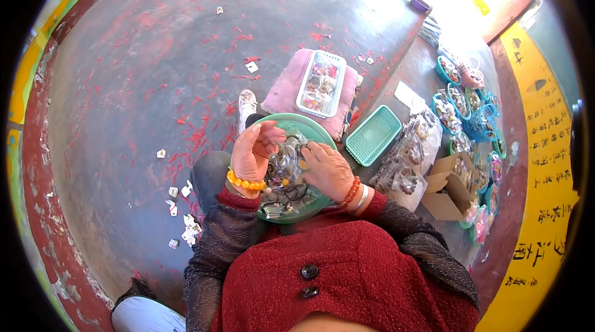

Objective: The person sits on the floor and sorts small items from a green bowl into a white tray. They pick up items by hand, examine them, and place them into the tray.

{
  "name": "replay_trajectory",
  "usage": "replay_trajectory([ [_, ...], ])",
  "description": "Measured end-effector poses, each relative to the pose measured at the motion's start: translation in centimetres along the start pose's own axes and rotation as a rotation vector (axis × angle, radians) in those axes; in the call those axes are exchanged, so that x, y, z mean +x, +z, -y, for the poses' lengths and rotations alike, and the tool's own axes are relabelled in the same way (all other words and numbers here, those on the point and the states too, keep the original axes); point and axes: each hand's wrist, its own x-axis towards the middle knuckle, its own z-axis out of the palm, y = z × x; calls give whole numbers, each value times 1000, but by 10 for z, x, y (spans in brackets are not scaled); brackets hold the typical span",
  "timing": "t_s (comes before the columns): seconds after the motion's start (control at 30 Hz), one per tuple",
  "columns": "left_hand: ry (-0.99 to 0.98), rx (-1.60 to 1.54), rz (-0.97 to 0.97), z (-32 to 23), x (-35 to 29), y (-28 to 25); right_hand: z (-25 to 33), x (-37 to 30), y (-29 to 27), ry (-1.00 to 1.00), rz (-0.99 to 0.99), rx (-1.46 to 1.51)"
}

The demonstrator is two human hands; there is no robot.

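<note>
A round green basin (312, 122) rests on my lap, filled with dark cord loops (290, 192), some with beads, and what looks like clear plastic. My left hand (253, 153) is over the basin's left side, its palm turned inward and its fingers loosely bent, with nothing visible in it. Over the right side, my right hand (328, 171) has its fingers pinched on a dark cord loop (299, 148) at the fingertips. The hand itself hides part of that loop. Beaded bracelets circle both my wrists.
Ahead, a white basket (300, 98) of small packets stands on a pink cushion (282, 93). Right of it lie a green basket (374, 135), a large plastic bag (406, 161), a cardboard box (443, 199) and several filled baskets (480, 122). Red scraps and white pieces (191, 228) litter the floor.
</note>
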Motion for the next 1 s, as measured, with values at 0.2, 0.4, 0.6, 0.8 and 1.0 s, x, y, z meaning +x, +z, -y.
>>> replay_trajectory([
  [0.2,-15,84,2,1,-3,7,0,3,10,45,-2,-38],
  [0.4,-26,146,13,-2,-5,11,-2,1,9,104,-93,83],
  [0.6,-37,171,0,1,-5,12,0,9,15,285,-242,575],
  [0.8,-38,222,30,3,-3,11,-7,13,28,374,-115,829],
  [1.0,-46,211,39,4,-2,10,6,13,14,297,-70,521],
])
